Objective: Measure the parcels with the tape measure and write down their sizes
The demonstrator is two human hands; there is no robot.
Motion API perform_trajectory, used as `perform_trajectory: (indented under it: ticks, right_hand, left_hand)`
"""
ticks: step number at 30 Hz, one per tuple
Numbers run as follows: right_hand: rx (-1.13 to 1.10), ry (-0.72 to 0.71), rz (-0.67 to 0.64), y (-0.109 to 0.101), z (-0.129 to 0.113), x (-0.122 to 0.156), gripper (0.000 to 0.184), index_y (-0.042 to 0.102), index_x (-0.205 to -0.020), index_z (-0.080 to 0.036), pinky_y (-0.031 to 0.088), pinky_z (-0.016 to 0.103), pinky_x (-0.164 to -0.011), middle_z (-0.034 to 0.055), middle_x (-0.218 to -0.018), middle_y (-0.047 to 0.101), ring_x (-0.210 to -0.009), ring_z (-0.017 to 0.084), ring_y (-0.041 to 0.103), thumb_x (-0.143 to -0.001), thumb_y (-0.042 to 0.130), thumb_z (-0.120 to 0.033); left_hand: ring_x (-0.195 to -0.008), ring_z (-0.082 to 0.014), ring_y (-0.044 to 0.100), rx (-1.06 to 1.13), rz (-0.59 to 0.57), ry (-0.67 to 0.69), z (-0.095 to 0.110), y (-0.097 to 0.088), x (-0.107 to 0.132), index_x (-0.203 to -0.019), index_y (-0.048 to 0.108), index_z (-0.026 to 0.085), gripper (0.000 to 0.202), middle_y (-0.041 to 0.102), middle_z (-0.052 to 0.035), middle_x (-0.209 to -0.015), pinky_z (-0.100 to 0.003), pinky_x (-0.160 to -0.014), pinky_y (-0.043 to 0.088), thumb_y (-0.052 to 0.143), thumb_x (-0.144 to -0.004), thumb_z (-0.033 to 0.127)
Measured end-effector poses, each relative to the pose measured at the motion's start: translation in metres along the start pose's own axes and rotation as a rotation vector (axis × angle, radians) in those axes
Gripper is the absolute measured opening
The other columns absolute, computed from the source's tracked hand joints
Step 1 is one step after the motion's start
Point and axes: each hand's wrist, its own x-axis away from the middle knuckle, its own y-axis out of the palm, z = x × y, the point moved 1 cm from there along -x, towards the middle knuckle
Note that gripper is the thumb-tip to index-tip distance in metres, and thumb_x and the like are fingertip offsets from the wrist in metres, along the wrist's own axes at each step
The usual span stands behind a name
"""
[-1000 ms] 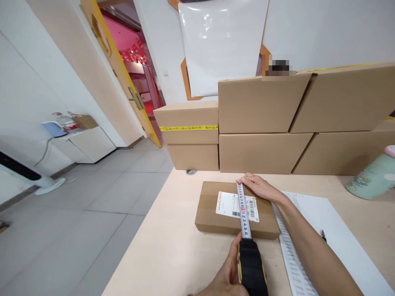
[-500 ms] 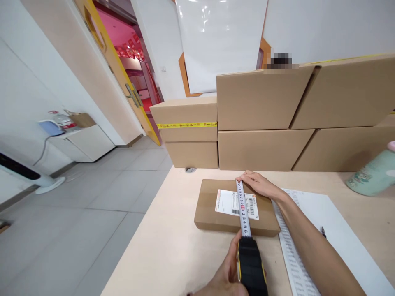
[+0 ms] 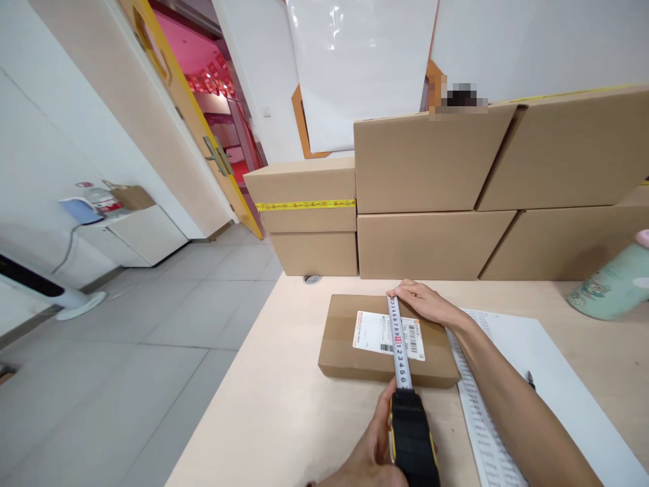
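While our left hand (image 3: 366, 448) clasps tape measure (image 3: 413, 429), our right hand (image 3: 422, 301) pinches blade (image 3: 400, 358) at far edge of parcel (image 3: 337, 341).

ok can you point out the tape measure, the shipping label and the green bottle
Tape measure (image 3: 412, 433): head view, on its black case
Shipping label (image 3: 372, 332): head view, on its part left of the blade
Green bottle (image 3: 610, 284): head view, on its body

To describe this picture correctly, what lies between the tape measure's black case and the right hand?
The head view shows the extended tape blade between them, crossing over the cardboard parcel and its shipping label.
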Motion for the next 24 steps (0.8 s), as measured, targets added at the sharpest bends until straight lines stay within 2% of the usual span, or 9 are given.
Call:
perform_trajectory:
  ticks: [6,10,14,24]
  right_hand:
    - [-0.004,0.002,-0.005,0.000,0.000,0.000,0.045,0.070,-0.085,-0.026,0.041,0.035,-0.086,0.0029,-0.090,0.062,-0.088,0.022,0.057,-0.092,0.032,-0.050]
    - [-0.004,0.007,-0.005,0.000,0.000,0.000,0.045,0.070,-0.085,-0.027,0.041,0.036,-0.086,0.0030,-0.090,0.062,-0.088,0.022,0.057,-0.092,0.032,-0.049]
    - [-0.017,0.009,-0.001,0.000,-0.001,0.000,0.045,0.070,-0.083,-0.026,0.041,0.036,-0.087,0.0028,-0.089,0.062,-0.087,0.022,0.057,-0.092,0.033,-0.050]
    - [-0.046,-0.002,0.001,-0.001,-0.004,0.002,0.044,0.069,-0.081,-0.025,0.041,0.034,-0.086,0.0028,-0.088,0.061,-0.087,0.021,0.057,-0.092,0.034,-0.049]
  left_hand:
    - [-0.075,-0.0187,0.060,0.027,0.003,-0.006,0.006,0.006,-0.001,-0.145,-0.005,0.028,0.131,0.061,-0.0095,-0.100,-0.027,-0.062,0.036,0.084,-0.051,0.044]
    - [-0.079,-0.0191,0.061,0.026,0.003,-0.052,0.012,0.009,0.001,-0.145,-0.005,0.029,0.127,0.059,-0.0105,-0.105,-0.027,-0.064,0.036,0.083,-0.055,0.040]
    - [-0.077,-0.0185,0.061,0.021,0.016,-0.060,0.014,0.011,0.002,-0.145,-0.005,0.029,0.129,0.060,-0.0094,-0.104,-0.026,-0.062,0.035,0.085,-0.052,0.038]
    - [-0.079,-0.0198,0.063,0.046,0.016,-0.053,0.017,0.016,0.004,-0.145,0.010,0.032,0.116,0.058,-0.0093,-0.107,-0.026,-0.062,0.033,0.083,-0.056,0.040]
